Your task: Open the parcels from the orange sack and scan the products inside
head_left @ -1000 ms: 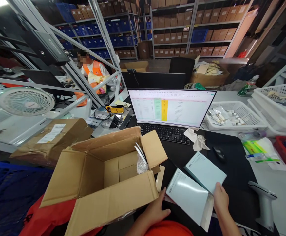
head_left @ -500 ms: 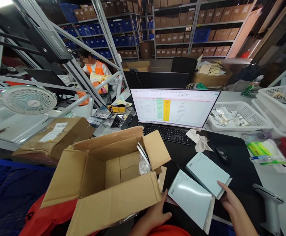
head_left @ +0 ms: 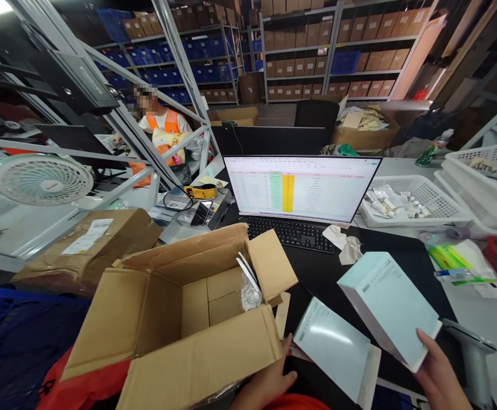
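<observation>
Steel shelving (head_left: 299, 57) stacked with brown cartons and blue plastic crates fills the back of the warehouse room, and a co-worker in an orange vest (head_left: 163, 122) sits beyond a white metal frame. Nearer, a black desk mat (head_left: 316, 273) lies on a white counter (head_left: 402, 168), below a wide monitor showing a spreadsheet (head_left: 299, 191) and a black keyboard (head_left: 288, 234).

The person's right hand (head_left: 438, 381) has its fingers closed on the lower corner of a pale aqua flat box (head_left: 387, 307), which is lifted clear of the mat and tilted. A second pale aqua flat box (head_left: 329, 347) lies on the mat's near edge, not held. The left hand (head_left: 269, 378) sits low by the front flap of an open tan cardboard carton (head_left: 180, 319), its fingers against the flap and just beside the second box; whether they grip anything, I cannot tell.

Both boxes are outside the carton, whose flaps stand open. Inside its far corner are only a clear plastic bag (head_left: 249, 293) and some thin white strips (head_left: 243, 270). A grey barcode scanner (head_left: 472, 356) stands on the counter close to the right hand.
</observation>
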A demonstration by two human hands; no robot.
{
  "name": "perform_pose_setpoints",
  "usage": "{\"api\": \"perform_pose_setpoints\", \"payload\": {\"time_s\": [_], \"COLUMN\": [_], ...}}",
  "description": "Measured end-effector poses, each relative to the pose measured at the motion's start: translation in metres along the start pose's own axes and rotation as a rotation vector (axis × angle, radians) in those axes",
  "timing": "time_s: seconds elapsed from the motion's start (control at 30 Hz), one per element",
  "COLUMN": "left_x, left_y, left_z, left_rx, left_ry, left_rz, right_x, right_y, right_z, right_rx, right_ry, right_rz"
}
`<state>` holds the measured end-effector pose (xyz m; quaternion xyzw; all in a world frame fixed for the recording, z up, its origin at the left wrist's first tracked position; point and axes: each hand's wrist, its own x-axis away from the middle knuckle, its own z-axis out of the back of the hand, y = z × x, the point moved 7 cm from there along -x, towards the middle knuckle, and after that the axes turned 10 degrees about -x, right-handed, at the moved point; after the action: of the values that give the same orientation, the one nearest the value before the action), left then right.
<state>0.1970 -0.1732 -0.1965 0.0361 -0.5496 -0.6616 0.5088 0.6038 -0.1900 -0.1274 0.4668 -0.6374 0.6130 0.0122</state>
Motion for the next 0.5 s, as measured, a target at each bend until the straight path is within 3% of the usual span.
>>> {"api": "perform_pose_setpoints", "payload": {"time_s": [0.17,0.3,0.4,0.5], "left_x": [-0.002,-0.002,-0.002,-0.002], "left_y": [-0.006,-0.003,0.0,0.0], "left_z": [-0.001,0.0,0.0,0.001], "left_rx": [-0.012,0.036,0.061,0.056], "left_ry": [0.017,0.023,0.028,0.044], "left_rz": [-0.002,-0.011,-0.029,-0.037], "right_x": [0.05,0.08,0.081,0.056], "right_y": [0.035,0.058,0.069,0.069], "right_z": [-0.017,-0.027,-0.019,-0.004], "right_rx": [0.096,0.354,0.446,0.505], "right_ry": [-0.145,-0.218,-0.256,-0.362], "right_rz": [-0.312,-0.289,-0.268,-0.299]}}
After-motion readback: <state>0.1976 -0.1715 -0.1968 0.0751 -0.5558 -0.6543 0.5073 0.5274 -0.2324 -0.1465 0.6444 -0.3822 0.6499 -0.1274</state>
